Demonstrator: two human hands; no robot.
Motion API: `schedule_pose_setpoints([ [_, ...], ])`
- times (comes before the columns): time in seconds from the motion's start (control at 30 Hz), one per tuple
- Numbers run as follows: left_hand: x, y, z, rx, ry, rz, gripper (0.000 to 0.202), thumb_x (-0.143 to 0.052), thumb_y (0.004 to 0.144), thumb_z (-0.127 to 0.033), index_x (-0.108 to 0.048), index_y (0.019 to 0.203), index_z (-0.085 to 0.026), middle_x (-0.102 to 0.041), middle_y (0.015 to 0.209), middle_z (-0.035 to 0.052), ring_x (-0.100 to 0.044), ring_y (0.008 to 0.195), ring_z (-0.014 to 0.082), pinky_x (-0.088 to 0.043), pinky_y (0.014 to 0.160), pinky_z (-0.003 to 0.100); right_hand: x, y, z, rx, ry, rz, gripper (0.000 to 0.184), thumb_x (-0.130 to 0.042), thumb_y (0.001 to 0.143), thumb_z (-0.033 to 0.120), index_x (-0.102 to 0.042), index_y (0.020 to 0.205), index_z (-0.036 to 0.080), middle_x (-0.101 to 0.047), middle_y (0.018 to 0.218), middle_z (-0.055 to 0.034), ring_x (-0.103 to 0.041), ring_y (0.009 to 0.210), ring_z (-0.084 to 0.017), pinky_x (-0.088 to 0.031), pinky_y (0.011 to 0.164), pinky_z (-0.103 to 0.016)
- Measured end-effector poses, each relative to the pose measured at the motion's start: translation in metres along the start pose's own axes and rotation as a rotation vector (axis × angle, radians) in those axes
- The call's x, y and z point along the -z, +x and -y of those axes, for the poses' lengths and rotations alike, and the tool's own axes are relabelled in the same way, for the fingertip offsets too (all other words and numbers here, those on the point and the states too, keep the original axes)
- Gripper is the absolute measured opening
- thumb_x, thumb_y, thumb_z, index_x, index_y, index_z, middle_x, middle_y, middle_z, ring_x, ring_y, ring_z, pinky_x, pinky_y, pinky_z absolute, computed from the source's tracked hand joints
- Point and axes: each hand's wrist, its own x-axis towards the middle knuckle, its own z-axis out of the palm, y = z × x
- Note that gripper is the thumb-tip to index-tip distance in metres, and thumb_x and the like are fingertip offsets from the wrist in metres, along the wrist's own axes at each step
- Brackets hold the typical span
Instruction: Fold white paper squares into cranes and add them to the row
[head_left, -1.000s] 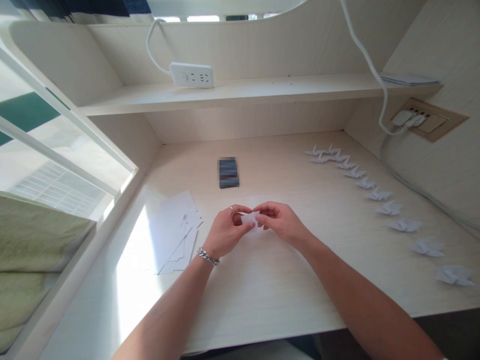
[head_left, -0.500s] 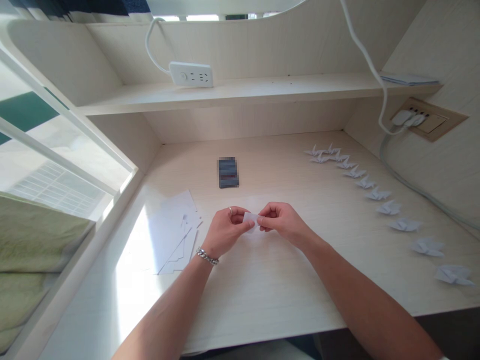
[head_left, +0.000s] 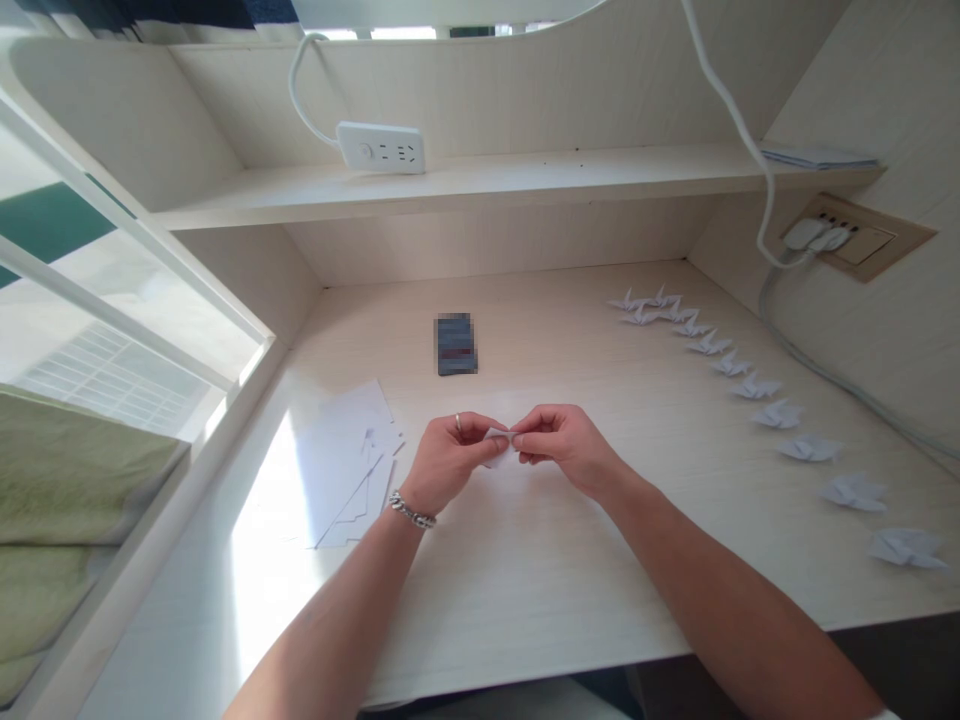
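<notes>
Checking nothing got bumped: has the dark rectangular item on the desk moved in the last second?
No. The dark rectangular item lies in the same spot relative to the paper sheets beside it.

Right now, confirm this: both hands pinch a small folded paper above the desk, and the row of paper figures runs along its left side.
Wrong side: the head view shows the row of paper figures along the right side of the desk. The rest stands: the left hand and right hand pinch the small folded paper above it.
</notes>
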Motion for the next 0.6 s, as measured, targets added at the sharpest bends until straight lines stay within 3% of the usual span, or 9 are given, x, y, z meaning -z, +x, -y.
schedule_pose_setpoints([
  [0.2,0.002,0.0001,-0.0008,-0.01,-0.049,0.0,0.01,-0.077,0.069,-0.023,-0.073,0.074,-0.015,-0.069,0.068,0.0023,-0.059,0.063,0.0114,-0.048,0.062,0.025,-0.0016,-0.0022,0.0002,0.009,0.057,0.01,0.016,-0.079,0.061,0.025,-0.071,0.072,0.016,-0.066,0.059,-0.0008,-0.063,0.057,-0.013,-0.048,0.059,-0.027],
  [0.6,-0.0014,-0.0006,0.0011,-0.051,0.063,-0.033,0.015,-0.075,0.071,-0.026,-0.072,0.08,-0.014,-0.07,0.07,0.0047,-0.061,0.064,0.0135,-0.047,0.059,0.025,-0.0056,-0.0021,-0.0033,0.092,-0.031,-0.032,0.01,-0.074,0.065,0.021,-0.073,0.073,0.016,-0.068,0.058,-0.0015,-0.063,0.058,-0.015,-0.05,0.06,-0.029],
])
